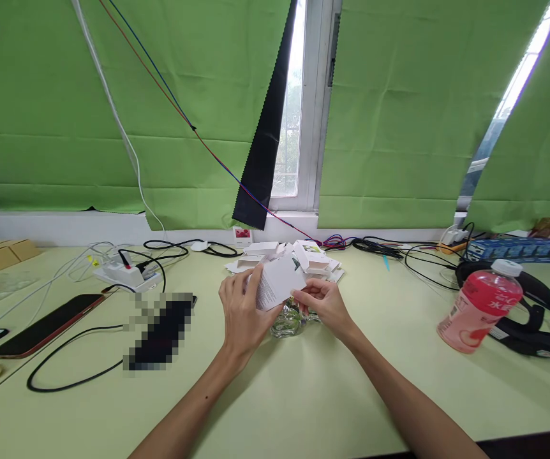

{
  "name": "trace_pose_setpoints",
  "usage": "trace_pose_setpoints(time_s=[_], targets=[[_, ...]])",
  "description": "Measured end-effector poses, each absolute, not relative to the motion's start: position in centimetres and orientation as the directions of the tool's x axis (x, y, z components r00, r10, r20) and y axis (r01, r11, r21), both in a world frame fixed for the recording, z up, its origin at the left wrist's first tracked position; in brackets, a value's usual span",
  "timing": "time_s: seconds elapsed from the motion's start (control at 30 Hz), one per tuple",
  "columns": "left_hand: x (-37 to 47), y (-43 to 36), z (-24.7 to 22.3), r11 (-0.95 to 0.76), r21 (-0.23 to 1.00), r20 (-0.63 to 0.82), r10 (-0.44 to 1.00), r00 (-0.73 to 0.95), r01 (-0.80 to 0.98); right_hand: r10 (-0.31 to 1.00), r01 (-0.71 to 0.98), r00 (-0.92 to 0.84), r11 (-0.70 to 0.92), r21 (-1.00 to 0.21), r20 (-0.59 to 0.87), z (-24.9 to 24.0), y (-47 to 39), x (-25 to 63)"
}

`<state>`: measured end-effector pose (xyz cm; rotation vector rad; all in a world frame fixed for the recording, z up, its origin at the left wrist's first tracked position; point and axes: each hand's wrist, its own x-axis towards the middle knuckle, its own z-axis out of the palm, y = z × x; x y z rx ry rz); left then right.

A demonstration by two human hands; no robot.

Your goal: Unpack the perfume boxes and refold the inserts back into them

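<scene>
A small white printed box (279, 280) is tilted in front of me, with rows of fine text on its face. My left hand (244, 303) grips it from the left, thumb below and fingers over the top. At its right edge, the thumb and index finger of my right hand (323, 303) pinch its lower right corner or flap. Clear glass pieces (287, 320) sit on the table just under the box, partly hidden by it and by my hands. Behind the box lies a pile of more white cartons (320, 260), some with flaps open.
On the left are a phone (50, 325), a pixelated dark object (160, 335), a power strip (129, 274) and looping cables. A pink drink bottle (480, 306) and a black headset (533, 338) stand at the right. Blue boxes (519, 250) line the back right, brown boxes (0, 255) the back left.
</scene>
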<state>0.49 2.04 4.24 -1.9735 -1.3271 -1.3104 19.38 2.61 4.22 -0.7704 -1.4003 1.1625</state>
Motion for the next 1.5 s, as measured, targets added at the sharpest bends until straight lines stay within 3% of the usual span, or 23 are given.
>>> trace_pose_setpoints(time_s=[0.8,0.97,1.2,1.5], targets=[[0.76,1.66,4.56,-0.476,0.102,0.892,0.432,0.132,0.874,0.934,-0.127,-0.173,0.295,-0.947,0.314,3.90,2.35,18.42],[0.71,1.83,4.53,-0.454,0.110,0.888,0.445,0.118,0.884,0.913,-0.145,-0.081,0.387,-0.911,0.400,3.82,2.35,18.61],[0.77,2.00,4.26,-0.451,0.095,0.890,0.438,0.128,0.887,0.831,0.038,-0.028,0.556,-0.830,0.555,3.83,1.79,18.53],[0.82,1.92,4.13,-0.470,0.084,0.900,0.414,0.136,0.879,0.767,0.107,-0.077,0.641,-0.760,0.637,3.30,1.71,18.36]])
